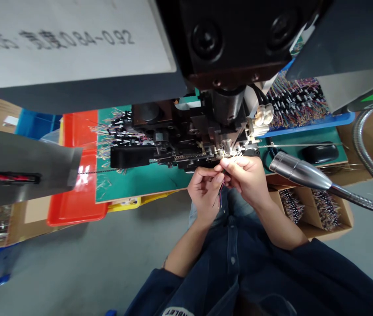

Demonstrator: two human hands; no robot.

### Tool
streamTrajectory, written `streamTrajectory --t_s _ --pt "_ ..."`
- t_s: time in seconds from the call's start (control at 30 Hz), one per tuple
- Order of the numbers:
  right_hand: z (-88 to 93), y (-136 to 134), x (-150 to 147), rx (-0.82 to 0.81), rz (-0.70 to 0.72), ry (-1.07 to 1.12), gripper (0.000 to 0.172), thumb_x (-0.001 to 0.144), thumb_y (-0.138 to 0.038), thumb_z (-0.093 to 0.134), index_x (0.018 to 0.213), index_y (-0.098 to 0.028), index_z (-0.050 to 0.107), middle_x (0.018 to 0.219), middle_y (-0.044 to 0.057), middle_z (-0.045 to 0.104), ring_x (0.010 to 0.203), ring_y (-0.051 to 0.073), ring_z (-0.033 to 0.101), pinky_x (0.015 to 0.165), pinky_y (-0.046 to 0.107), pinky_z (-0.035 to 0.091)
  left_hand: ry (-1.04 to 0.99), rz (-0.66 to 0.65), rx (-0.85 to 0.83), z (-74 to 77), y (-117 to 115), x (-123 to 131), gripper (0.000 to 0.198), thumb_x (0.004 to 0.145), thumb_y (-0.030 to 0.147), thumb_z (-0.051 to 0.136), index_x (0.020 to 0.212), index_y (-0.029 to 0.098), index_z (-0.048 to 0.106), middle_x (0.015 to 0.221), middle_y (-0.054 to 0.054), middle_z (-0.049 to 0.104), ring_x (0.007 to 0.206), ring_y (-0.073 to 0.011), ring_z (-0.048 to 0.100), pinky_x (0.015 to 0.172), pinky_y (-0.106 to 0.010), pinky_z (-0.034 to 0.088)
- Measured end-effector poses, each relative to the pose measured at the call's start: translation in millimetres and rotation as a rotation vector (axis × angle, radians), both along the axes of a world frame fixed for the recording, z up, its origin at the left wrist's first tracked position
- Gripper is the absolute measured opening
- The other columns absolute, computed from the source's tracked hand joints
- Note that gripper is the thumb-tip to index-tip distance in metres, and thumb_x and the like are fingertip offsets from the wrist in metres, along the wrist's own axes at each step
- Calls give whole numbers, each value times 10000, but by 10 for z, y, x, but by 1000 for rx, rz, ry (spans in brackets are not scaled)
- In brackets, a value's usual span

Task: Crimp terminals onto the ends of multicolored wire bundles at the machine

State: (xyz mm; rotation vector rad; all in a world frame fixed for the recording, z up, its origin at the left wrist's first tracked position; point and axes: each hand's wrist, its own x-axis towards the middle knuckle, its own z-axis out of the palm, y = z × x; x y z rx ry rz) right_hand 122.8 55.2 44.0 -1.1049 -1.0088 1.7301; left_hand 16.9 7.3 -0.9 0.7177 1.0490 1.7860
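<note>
Both hands meet just in front of the metal tooling [227, 149] of a crimping press. My left hand [205, 189] is closed, thumb against fingers, around a small bundle of thin coloured wires [220, 196]. Loose ends of these wires hang below the fingers. My right hand [247, 179] pinches at the tip of the same bundle, close to the tooling under the press ram [227, 105]. The fingers hide most of the bundle and its upper ends. A thin strip of terminals [186, 156] runs into the tooling from the left.
A green board [140, 182] lies under the press, with wire harnesses [120, 129] on its left. Red trays [77, 202] stand further left. At right are a lamp head [300, 170] on a flexible neck, a blue tray [308, 125] of harnesses, a black mouse [320, 152] and a carton [344, 219].
</note>
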Motion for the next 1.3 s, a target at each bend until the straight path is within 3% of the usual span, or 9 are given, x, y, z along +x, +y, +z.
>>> streamTrajectory --t_s 0.3,0.6,0.77,0.9,1.07,1.2,1.3 --pt "13 5 0 27 -8 -23 363 957 -573 835 848 -231 889 489 -46 556 386 88 386 387 262 328 12 4 -12 -14 -2 -6 287 960 410 899 906 209 702 745 21 759 608 -122 735 593 -237 642" --pt "84 -61 79 179 10 -96 281 981 -508 828 933 -238 886 547 -37 630 402 94 416 415 268 355 -24 2 39 -23 -38 20 194 977 320 884 942 212 727 773 24 775 621 -116 720 581 -220 615" --pt "-147 -326 328 330 -103 -197 258 1031 -468 772 936 -236 834 573 -43 580 481 117 441 488 279 330 -50 8 54 90 -78 42 233 963 369 898 924 224 719 733 29 757 650 -120 715 675 -246 631" --pt "-403 -587 389 462 5 -324 188 970 -380 843 1082 -235 798 775 -17 663 630 141 523 588 297 407 -65 17 38 149 -143 92 279 937 403 924 892 224 715 739 30 768 725 -126 752 880 -311 667" --pt "-497 -832 352 498 -8 -355 88 987 -352 820 968 -314 743 891 2 699 776 226 637 720 397 538 -39 -45 41 141 -248 194 237 968 377 892 920 225 716 803 11 790 756 -137 756 801 -278 643" --pt "-531 -1007 736 462 -137 -455 62 1001 -386 816 989 -366 759 906 32 719 773 283 638 697 460 538 92 -140 72 65 -341 255 203 993 386 857 1089 228 773 1263 -107 804 1121 -220 795 959 -348 652" --pt "-539 -1059 1338 396 -377 -567 108 1026 -405 793 967 -317 771 913 73 751 785 287 667 695 455 528 142 -190 56 -26 -418 276 178 1031 390 803 1078 219 792 1320 -124 757 1052 -211 785 876 -329 655"
